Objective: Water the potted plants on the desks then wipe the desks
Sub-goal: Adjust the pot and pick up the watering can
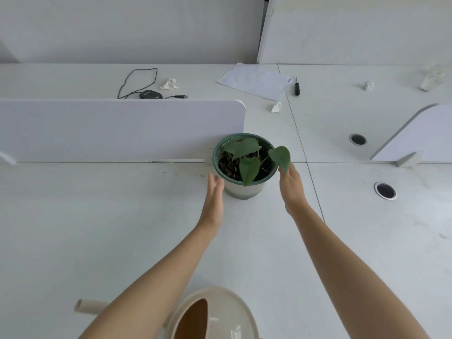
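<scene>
Both grips are spread, fingers straight, nothing held: the left grip (214,199) is set just beside the left wall of the pot (241,188), and the right grip (291,189) near its right side, fingertips behind a drooping leaf (280,156). Contact cannot be confirmed. The pot stands at the far edge of the bench (110,216), by the divider's (122,130) end. It is judged soil-heavy, rigid and smooth, so the lower wall should be clasped from both sides and the leaves spared.
</scene>
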Demonstrator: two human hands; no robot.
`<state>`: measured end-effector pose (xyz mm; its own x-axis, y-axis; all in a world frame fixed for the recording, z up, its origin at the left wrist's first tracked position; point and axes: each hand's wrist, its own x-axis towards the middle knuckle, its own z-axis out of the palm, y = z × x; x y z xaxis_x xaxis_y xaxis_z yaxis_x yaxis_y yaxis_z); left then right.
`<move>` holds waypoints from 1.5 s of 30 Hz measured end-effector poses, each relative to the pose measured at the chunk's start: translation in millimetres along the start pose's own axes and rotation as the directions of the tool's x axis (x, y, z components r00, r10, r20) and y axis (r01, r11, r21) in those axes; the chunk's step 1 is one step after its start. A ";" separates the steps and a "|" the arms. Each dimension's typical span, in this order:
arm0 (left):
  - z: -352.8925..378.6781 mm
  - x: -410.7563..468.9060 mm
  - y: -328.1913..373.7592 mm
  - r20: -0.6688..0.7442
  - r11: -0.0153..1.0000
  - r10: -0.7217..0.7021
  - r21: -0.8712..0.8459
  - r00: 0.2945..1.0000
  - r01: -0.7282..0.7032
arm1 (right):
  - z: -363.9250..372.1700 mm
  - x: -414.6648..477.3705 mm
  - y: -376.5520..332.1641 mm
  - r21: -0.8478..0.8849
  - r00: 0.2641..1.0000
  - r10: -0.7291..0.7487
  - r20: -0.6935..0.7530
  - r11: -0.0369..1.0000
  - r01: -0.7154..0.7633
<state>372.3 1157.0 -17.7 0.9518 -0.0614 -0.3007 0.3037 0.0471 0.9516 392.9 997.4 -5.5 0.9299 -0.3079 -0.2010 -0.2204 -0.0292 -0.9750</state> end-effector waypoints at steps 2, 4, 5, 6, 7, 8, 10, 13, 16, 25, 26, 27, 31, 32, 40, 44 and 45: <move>-6.8 14.7 5.3 -0.087 1.000 -0.022 -0.014 0.996 0.021 | -1.7 -2.6 4.4 0.026 1.000 -0.002 -0.017 1.000 0.002; -11.6 32.1 14.0 -0.127 1.000 -0.015 -0.010 0.992 0.014 | 1.8 -7.7 8.8 0.037 1.000 -0.003 0.005 0.999 0.002; -10.7 38.6 18.2 -0.122 1.000 -0.008 -0.001 0.993 0.008 | 5.1 -9.9 10.9 0.037 1.000 0.005 0.017 0.999 -0.005; -8.8 44.0 20.5 -0.099 1.000 -0.009 0.009 0.995 0.010 | 8.7 -11.7 12.9 0.035 1.000 0.008 0.026 0.999 -0.009; -5.1 46.2 22.3 -0.068 1.000 -0.014 0.020 0.998 0.016 | 11.7 -12.8 15.5 0.039 1.000 0.010 0.029 0.999 -0.011; -0.2 46.4 22.7 -0.037 0.999 -0.018 0.026 0.999 0.019 | 14.0 -13.1 17.6 0.040 0.999 0.009 0.031 0.999 -0.010; 8.2 41.6 21.5 -0.024 1.000 -0.011 0.026 1.000 0.011 | 15.3 -11.2 18.8 0.034 0.999 0.016 0.050 0.999 -0.017; 12.8 36.7 17.3 -0.017 0.998 -0.007 0.064 1.000 0.008 | 10.3 -1.7 14.2 0.018 0.995 0.032 0.099 0.999 -0.034; 12.7 31.1 14.4 -0.016 0.996 -0.001 0.084 1.000 0.003 | 5.3 9.6 7.2 -0.010 0.985 0.084 0.148 0.996 -0.083; -25.4 -0.8 25.3 -0.093 0.983 -0.007 0.184 0.996 0.024 | -10.9 -34.0 13.8 -0.106 0.983 0.169 0.065 0.981 -0.161; -33.8 -12.5 26.1 -0.119 0.980 0.004 0.197 0.993 0.020 | -15.0 -47.2 16.6 -0.126 0.983 0.168 0.067 0.979 -0.159; -43.0 -26.6 26.8 -0.145 0.981 0.014 0.195 0.989 0.015 | -19.5 -61.4 19.1 -0.135 0.983 0.168 0.068 0.978 -0.158; -78.3 -93.8 31.0 -0.247 0.988 0.128 0.121 0.960 -0.101 | -37.6 -126.3 23.0 -0.119 0.980 0.186 0.073 0.977 -0.176; -85.9 -110.1 30.2 -0.286 0.982 0.169 0.130 0.943 -0.136 | -40.8 -142.4 23.8 -0.115 0.979 0.188 0.072 0.977 -0.179; -117.8 -203.9 -9.5 -0.567 0.975 0.223 0.118 0.793 -0.190 | -38.9 -237.4 51.9 -0.181 0.979 0.186 0.083 0.969 -0.169; -124.0 -218.5 -38.5 -0.696 0.991 0.130 0.058 0.706 -0.125 | -31.9 -258.3 58.1 -0.206 0.977 0.181 0.113 0.966 -0.155; -126.4 -218.4 -45.2 -0.716 0.995 0.085 0.026 0.693 -0.096 | -30.4 -262.2 59.1 -0.219 0.974 0.188 0.126 0.963 -0.157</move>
<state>156.3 1294.4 -3.0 0.7169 0.6755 -0.1726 0.2097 0.0271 0.9774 127.1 1047.5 -7.6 0.9016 -0.1856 -0.3906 -0.4228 -0.1880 -0.8865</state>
